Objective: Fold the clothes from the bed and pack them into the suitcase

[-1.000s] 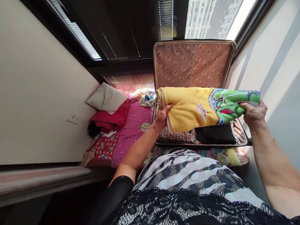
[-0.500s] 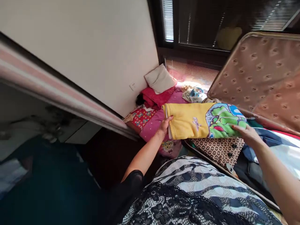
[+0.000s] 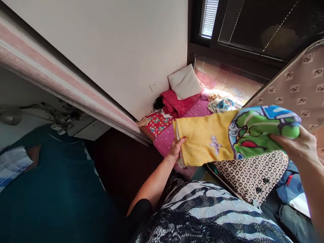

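A folded yellow towel (image 3: 199, 136) with a green and blue cartoon print is stretched out level between my hands. My left hand (image 3: 177, 149) pinches its left end, thumb on top and fingers underneath. At the printed right end, my right hand (image 3: 297, 141) grips the cloth, its thumb above and the other fingers mostly hidden. Below the towel lies an open suitcase, where a beige patterned bag (image 3: 253, 175) and folded blue clothes (image 3: 288, 189) show.
The suitcase's raised lid (image 3: 291, 84) stands at the right. By the wall are a pink mat (image 3: 162, 140), a red blanket (image 3: 179, 103), a white pillow (image 3: 186, 82) and crumpled clothes (image 3: 220, 104). A bed with a teal cover (image 3: 55, 189) is at left, beyond a partition edge (image 3: 76, 87).
My view has swung, so the room's things sit differently in it. The towel has come nearer, its right end lifted and moved right with my right hand. Both hands keep their hold.
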Available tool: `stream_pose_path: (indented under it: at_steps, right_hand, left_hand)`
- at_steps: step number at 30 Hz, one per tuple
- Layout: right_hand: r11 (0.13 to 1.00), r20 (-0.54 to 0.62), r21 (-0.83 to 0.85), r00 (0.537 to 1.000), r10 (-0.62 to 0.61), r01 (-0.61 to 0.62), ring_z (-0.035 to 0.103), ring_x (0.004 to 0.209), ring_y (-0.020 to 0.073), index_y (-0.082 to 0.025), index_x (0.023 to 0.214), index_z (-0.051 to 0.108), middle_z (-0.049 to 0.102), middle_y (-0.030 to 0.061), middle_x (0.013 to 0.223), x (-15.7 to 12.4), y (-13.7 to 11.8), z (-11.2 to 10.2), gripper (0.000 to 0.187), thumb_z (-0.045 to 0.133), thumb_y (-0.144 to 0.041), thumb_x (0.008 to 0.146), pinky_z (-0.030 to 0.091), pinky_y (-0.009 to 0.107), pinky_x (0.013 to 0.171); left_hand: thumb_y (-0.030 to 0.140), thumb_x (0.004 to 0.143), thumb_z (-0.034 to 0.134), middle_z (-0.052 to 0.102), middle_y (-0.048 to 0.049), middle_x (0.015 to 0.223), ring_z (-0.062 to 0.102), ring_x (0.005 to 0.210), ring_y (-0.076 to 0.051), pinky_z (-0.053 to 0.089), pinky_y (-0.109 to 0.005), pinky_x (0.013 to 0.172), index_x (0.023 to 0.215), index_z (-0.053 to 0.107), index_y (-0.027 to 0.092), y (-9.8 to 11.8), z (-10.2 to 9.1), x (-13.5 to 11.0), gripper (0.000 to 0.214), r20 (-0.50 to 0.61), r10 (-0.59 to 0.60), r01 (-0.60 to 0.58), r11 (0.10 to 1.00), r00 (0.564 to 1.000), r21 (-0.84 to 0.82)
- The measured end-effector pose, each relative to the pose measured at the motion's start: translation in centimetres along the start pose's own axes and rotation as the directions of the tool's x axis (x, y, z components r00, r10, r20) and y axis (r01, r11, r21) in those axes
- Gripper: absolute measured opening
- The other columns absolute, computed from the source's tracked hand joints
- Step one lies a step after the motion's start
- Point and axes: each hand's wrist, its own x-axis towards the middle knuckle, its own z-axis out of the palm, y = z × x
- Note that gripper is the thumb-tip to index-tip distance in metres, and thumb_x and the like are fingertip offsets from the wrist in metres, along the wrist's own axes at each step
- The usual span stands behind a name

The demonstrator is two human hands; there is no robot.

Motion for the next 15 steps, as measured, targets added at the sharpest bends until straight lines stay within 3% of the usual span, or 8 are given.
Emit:
stream_pose_path:
  at_steps: [2,4,6,9,12,15]
  right_hand:
    - [0.998,0.043,0.003,0.997,-0.069,0.069,0.057,0.072,0.0188,-0.022,0.095,0.076,0.067,0.0031,0.083,1.4,-3.5,2.2,0.056,0.091,-0.05,0.048,0.055,0.038,0.068]
    - [0.991,0.115,0.039,0.984,-0.135,0.131,0.059,0.074,0.0203,-0.021,0.096,0.075,0.069,0.0038,0.084,2.9,-6.2,5.8,0.058,0.09,-0.049,0.048,0.057,0.039,0.07]
    - [0.977,0.234,0.08,0.949,-0.211,0.197,0.062,0.078,0.0219,-0.019,0.1,0.073,0.072,0.0052,0.087,4.2,-8.1,10.7,0.058,0.088,-0.048,0.052,0.059,0.04,0.074]
    - [0.947,0.415,0.086,0.853,-0.317,0.31,0.065,0.083,0.0248,-0.018,0.103,0.07,0.073,0.008,0.091,4.9,-10.3,19.2,0.051,0.082,-0.043,0.061,0.061,0.045,0.083]
    - [0.916,0.502,0.089,0.777,-0.381,0.391,0.067,0.085,0.0281,-0.018,0.104,0.069,0.073,0.01,0.092,4.6,-12.4,27.4,0.045,0.081,-0.043,0.068,0.061,0.052,0.09]
    - [0.894,0.562,0.127,0.712,-0.421,0.429,0.068,0.086,0.0286,-0.019,0.113,0.071,0.075,0.0114,0.095,4.4,-14.5,34.3,0.048,0.078,-0.052,0.08,0.062,0.048,0.087]
  left_hand:
    - [0.043,0.059,0.097,0.083,-0.0112,0.119,0.073,0.126,-0.037,0.06,-0.05,0.111,0.107,0.081,0.019,1.4,-1.4,0.1,0.056,-0.066,0.09,-0.092,0.996,0.994,-0.015]
    - [0.043,0.058,0.098,0.082,-0.0099,0.12,0.074,0.125,-0.036,0.061,-0.048,0.109,0.107,0.081,0.02,2.5,-3.3,0.5,0.056,-0.145,0.155,-0.16,0.987,0.977,-0.027]
    - [0.043,0.058,0.099,0.083,-0.0096,0.118,0.075,0.123,-0.035,0.062,-0.046,0.107,0.107,0.081,0.02,3.2,-5.6,1.1,0.057,-0.228,0.186,-0.198,0.98,0.956,-0.032]
    - [0.042,0.056,0.099,0.083,-0.01,0.115,0.077,0.119,-0.034,0.063,-0.046,0.105,0.108,0.079,0.018,4.0,-9.6,2.5,0.06,-0.343,0.207,-0.233,0.972,0.916,-0.034]
    - [0.04,0.055,0.099,0.083,-0.0099,0.113,0.077,0.116,-0.034,0.062,-0.047,0.105,0.108,0.078,0.018,4.9,-13.5,4.5,0.061,-0.423,0.241,-0.278,0.96,0.873,-0.028]
    - [0.04,0.056,0.099,0.082,-0.0114,0.117,0.077,0.117,-0.034,0.062,-0.049,0.106,0.11,0.076,0.018,6.0,-16.8,7.0,0.062,-0.461,0.302,-0.336,0.942,0.834,0.008]
